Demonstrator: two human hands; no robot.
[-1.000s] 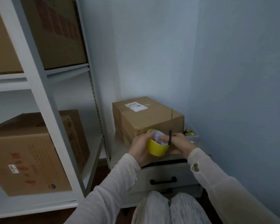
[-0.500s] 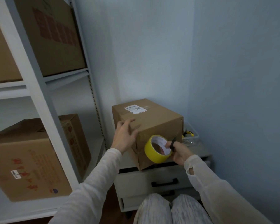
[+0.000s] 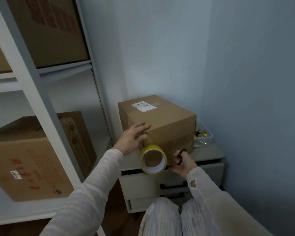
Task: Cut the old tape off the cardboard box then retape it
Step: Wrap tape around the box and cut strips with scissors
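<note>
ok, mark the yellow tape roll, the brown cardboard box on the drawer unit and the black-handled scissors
yellow tape roll (image 3: 151,148): head view, yellow outer band.
brown cardboard box (image 3: 162,120): head view, top face.
black-handled scissors (image 3: 183,150): head view, handle loop.

Brown box with a white label; yellow tape roll with a white inner rim; black scissor handles; pale blue walls.

Dim, cool and bluish, soft and even. Brightest on the wall above the cardboard box; darker on the box's near face and in the gap just below it. Bowed and slanted by wide-angle distortion left of the box, at the shelf posts. Slightly soft and grainy throughout.
</note>
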